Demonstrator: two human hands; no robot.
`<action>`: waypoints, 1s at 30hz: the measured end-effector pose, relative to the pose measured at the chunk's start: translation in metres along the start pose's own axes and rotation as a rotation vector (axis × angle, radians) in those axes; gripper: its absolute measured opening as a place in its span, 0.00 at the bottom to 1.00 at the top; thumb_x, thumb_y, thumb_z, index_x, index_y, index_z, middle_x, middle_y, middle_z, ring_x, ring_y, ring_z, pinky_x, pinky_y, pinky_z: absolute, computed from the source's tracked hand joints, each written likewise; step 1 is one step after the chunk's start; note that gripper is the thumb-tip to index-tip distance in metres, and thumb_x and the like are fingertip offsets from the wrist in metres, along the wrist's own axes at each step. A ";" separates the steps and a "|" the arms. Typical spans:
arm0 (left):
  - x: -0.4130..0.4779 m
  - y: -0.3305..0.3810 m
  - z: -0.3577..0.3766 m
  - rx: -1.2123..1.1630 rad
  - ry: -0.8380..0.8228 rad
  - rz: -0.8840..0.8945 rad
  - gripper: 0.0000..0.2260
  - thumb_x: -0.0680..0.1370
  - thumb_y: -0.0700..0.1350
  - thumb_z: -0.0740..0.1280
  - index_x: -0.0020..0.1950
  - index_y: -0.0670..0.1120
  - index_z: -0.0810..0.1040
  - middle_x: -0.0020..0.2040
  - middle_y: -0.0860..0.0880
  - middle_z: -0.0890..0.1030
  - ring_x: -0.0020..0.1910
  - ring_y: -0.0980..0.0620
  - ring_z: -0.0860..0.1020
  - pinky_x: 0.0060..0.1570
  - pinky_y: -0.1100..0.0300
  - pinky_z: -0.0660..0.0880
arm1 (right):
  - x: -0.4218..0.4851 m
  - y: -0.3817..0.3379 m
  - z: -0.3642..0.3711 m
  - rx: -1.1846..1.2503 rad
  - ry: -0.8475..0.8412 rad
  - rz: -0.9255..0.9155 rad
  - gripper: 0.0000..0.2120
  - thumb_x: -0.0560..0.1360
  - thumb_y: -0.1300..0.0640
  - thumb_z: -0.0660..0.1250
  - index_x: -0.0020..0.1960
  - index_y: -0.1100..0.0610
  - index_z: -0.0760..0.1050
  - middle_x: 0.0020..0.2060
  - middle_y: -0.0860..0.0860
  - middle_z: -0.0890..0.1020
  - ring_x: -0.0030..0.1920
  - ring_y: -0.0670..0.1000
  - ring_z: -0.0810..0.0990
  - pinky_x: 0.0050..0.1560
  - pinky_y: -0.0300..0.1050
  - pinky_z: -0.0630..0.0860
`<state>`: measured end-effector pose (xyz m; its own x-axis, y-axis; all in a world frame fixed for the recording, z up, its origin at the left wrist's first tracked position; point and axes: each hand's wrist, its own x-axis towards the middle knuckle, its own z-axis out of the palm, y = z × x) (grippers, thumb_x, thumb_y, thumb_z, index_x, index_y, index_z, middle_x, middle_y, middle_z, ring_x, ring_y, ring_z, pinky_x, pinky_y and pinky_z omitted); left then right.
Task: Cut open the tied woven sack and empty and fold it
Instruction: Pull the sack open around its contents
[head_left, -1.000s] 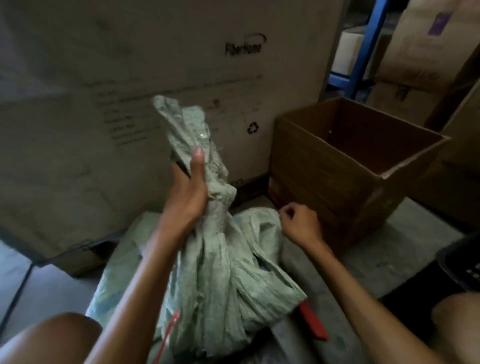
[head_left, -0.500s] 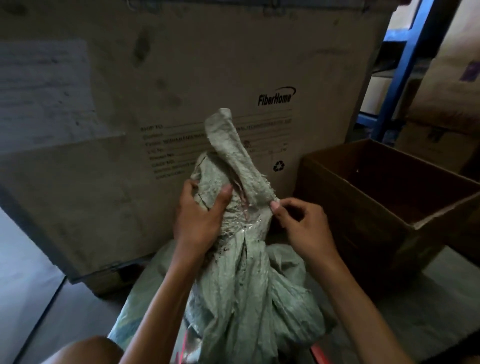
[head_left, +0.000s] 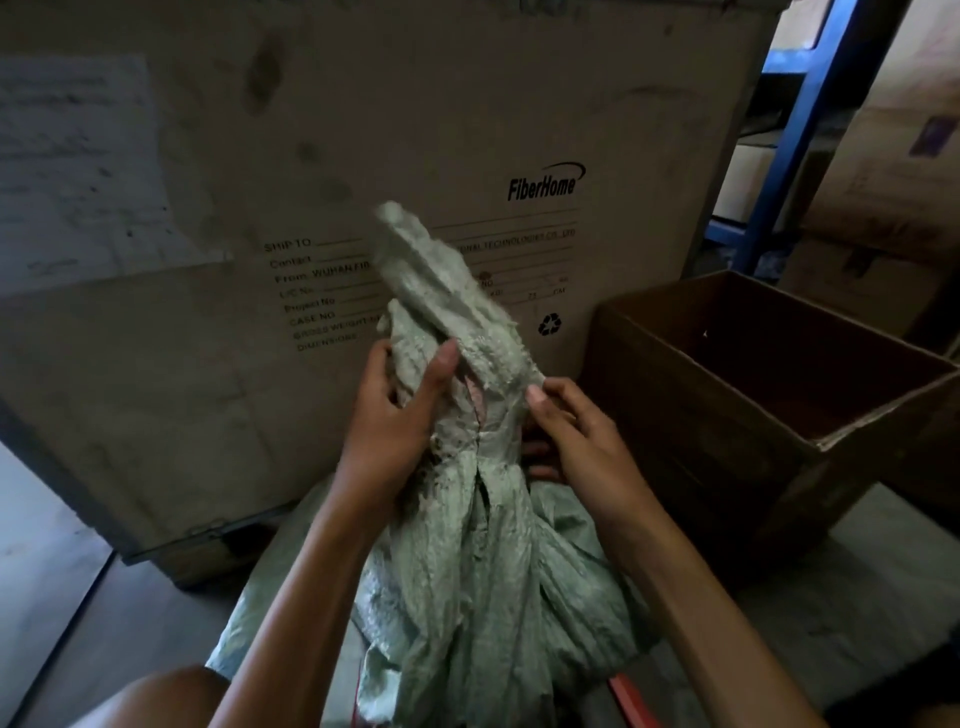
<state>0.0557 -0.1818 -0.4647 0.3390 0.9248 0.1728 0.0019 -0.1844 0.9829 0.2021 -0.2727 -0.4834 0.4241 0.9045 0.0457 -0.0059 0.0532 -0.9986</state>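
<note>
A pale green woven sack (head_left: 483, 587) stands upright on the floor between my forearms, its neck bunched and its loose top flopping up and left. My left hand (head_left: 395, 421) is closed around the left side of the gathered neck, thumb pressed on the fabric. My right hand (head_left: 571, 436) pinches the frayed right edge of the neck with its fingertips. A bit of pink shows in the gap between the two hands. The tie itself is not clearly visible.
A large printed cardboard carton (head_left: 363, 156) stands right behind the sack. An open brown cardboard box (head_left: 779, 436) sits to the right. A red-handled object (head_left: 631, 701) lies on the floor under the sack's right side. Blue shelving (head_left: 795, 135) rises at back right.
My right hand rose from the floor beside the box to the sack's neck and took hold of its edge. My left hand shifted its grip lower on the neck. The view moved closer.
</note>
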 end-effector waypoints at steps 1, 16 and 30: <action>-0.001 0.002 0.002 -0.009 -0.074 0.002 0.26 0.74 0.66 0.64 0.71 0.60 0.69 0.58 0.66 0.81 0.53 0.72 0.81 0.57 0.67 0.79 | -0.001 -0.001 0.003 0.007 -0.031 0.022 0.06 0.78 0.44 0.64 0.54 0.40 0.76 0.49 0.49 0.84 0.51 0.52 0.83 0.52 0.52 0.80; 0.005 -0.001 -0.047 0.546 0.133 0.244 0.13 0.80 0.55 0.68 0.64 0.55 0.76 0.47 0.64 0.80 0.41 0.71 0.76 0.40 0.73 0.71 | 0.016 0.002 -0.071 -0.391 0.487 -0.194 0.07 0.81 0.59 0.61 0.54 0.54 0.78 0.47 0.52 0.84 0.47 0.51 0.83 0.46 0.43 0.79; 0.009 -0.008 -0.045 0.244 0.050 0.079 0.14 0.79 0.37 0.70 0.60 0.50 0.72 0.50 0.57 0.81 0.47 0.52 0.80 0.49 0.52 0.77 | 0.001 -0.007 -0.041 -0.058 0.057 0.124 0.15 0.72 0.49 0.74 0.56 0.52 0.79 0.49 0.50 0.87 0.47 0.50 0.87 0.45 0.46 0.82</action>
<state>0.0161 -0.1571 -0.4677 0.3005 0.9183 0.2576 0.2062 -0.3262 0.9225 0.2398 -0.2899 -0.4779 0.4737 0.8772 -0.0779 -0.0100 -0.0831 -0.9965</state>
